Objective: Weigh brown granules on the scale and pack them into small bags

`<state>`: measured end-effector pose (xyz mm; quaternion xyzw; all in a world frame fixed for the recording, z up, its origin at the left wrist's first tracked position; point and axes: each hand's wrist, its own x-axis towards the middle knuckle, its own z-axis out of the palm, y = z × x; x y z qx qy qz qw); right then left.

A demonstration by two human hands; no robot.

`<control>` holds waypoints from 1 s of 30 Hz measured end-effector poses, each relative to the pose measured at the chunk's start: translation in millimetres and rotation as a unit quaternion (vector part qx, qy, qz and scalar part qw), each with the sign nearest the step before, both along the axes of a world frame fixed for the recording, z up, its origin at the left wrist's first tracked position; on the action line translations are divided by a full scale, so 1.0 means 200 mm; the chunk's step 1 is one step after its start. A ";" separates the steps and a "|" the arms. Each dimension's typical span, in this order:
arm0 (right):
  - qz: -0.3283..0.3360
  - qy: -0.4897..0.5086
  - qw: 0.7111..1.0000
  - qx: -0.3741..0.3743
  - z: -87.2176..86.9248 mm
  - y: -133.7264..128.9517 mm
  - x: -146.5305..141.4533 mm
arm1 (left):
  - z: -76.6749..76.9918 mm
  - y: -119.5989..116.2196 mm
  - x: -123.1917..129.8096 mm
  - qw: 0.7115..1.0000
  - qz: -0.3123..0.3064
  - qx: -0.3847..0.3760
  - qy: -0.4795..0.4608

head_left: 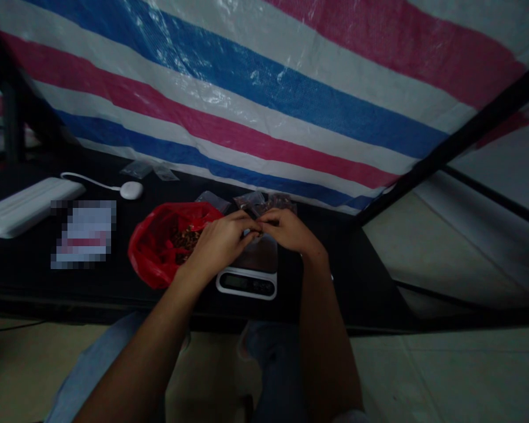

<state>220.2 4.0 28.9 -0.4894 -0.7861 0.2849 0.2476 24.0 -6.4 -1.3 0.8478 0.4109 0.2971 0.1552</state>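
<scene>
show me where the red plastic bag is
In the head view, the red plastic bag sits on the black table, left of the white digital scale, beside the person's left hand.

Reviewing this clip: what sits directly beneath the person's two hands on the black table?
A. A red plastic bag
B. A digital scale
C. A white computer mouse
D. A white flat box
B. The digital scale shows its display just below the left hand and right hand, which meet above its platform.
</scene>
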 end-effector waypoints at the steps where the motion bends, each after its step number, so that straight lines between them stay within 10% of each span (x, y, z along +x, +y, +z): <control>1: 0.004 0.006 1.000 -0.008 0.00 0.00 0.00 | 0.00 0.00 0.00 1.000 0.002 -0.005 -0.005; 21: -0.132 0.062 0.989 0.000 -0.01 0.00 0.12 | 0.07 0.03 -0.05 0.991 -0.014 -0.024 -0.134; 30: -0.217 0.059 0.973 0.057 0.03 -0.02 0.19 | 0.14 0.70 0.17 0.995 -0.051 -0.034 0.077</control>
